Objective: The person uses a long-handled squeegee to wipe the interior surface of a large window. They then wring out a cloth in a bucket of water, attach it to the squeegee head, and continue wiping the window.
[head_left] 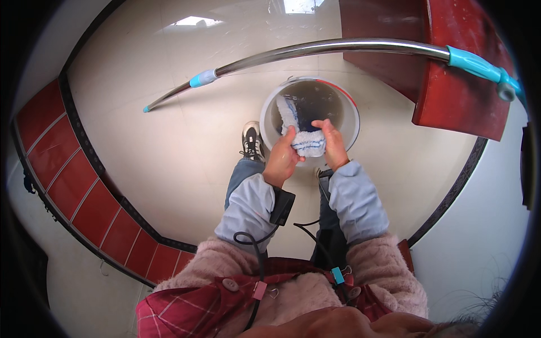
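A white mop cloth with blue stripes (309, 143) is held over the near rim of a round light-coloured bucket (267, 148). My left hand (282, 159) grips it from the left, thumb on top. At its right end my right hand (334, 145) pinches the cloth, with the index finger raised and bent. The cloth's other part hangs down at the left inside the bucket, over murky grey-brown water (319, 101). A mop pole of shiny metal with turquoise fittings (329, 46) crosses beyond the bucket.
Red wooden furniture (460, 84) stands at the upper right, behind the pole's turquoise handle. Red tiles with a dark border (95, 211) line the left. My shoe (252, 141) is just left of the bucket. Black cables (258, 270) hang from my clothing.
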A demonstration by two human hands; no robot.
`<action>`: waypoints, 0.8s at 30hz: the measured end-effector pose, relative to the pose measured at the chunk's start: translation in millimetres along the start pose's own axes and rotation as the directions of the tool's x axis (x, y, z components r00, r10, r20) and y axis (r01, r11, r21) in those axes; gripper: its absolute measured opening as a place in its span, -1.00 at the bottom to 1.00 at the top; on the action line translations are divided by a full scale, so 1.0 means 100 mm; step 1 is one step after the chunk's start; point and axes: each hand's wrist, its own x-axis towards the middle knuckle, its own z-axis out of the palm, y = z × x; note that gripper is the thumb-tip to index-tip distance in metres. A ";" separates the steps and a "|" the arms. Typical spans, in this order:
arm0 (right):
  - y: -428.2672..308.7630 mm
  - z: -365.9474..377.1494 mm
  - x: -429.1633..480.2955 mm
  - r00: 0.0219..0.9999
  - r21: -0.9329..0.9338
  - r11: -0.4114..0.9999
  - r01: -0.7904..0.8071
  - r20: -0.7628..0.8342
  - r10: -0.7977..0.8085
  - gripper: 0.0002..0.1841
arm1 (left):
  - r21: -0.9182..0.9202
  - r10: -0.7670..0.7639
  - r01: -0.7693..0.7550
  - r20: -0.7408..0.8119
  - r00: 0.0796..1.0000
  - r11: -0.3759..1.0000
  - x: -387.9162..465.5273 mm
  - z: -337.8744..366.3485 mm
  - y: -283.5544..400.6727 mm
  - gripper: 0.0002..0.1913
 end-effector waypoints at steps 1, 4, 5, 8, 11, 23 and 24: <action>-0.01 -0.01 -0.02 0.999 -0.050 0.999 -0.021 0.038 0.022 -0.59 | 0.039 0.021 -0.022 0.010 1.000 0.999 0.00 0.01 0.01 -0.57; 0.00 -0.06 -0.02 0.978 -0.105 0.994 -0.017 0.203 0.038 -0.66 | 0.136 0.032 -0.029 -0.020 0.999 0.990 0.00 0.02 0.04 -0.50; 0.01 -0.09 0.01 0.988 -0.186 0.982 0.000 0.152 0.029 -0.67 | 0.163 0.026 -0.019 -0.041 0.999 0.986 -0.01 0.02 0.05 -0.47; -0.01 -0.26 0.21 0.988 -0.353 0.924 0.146 0.090 -0.122 -0.75 | 0.100 -0.065 0.080 -0.145 0.987 0.992 -0.04 0.02 0.07 -0.37; -0.05 -0.38 0.56 0.884 -0.773 0.608 0.182 -0.142 -0.446 -0.76 | 0.190 0.023 0.029 -0.267 0.964 0.981 -0.06 0.00 0.09 -0.29; 0.60 0.10 1.15 0.998 -0.982 0.181 0.051 0.042 -0.056 -0.73 | 0.203 0.048 0.004 -0.251 0.967 0.979 -0.11 -0.08 0.21 -0.45; 0.53 0.03 1.09 0.980 -0.925 0.379 0.018 -0.058 -0.189 -0.74 | 0.206 0.047 0.006 -0.249 0.967 0.979 -0.11 -0.09 0.21 -0.44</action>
